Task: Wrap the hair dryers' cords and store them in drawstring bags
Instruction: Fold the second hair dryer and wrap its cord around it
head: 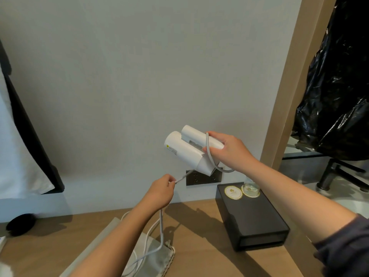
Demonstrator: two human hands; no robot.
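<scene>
Head view, right hand (229, 150) gripping hair dryer (183, 151), left hand (161, 189) pinching cord (162, 226), bag (158, 257) partly behind forearm

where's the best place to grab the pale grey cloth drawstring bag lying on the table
Probably the puckered mouth edge of the pale grey cloth drawstring bag, pinched with the fingers from its right side. It lies flat on the wooden table, and the grey cord drapes over its left part.

Black box (253, 216) on wood desk (50, 246) w/ glass (250, 188) + round coaster (233, 192) on top; wall socket (196, 177) behind; black plastic bag (337, 86) far right
</scene>
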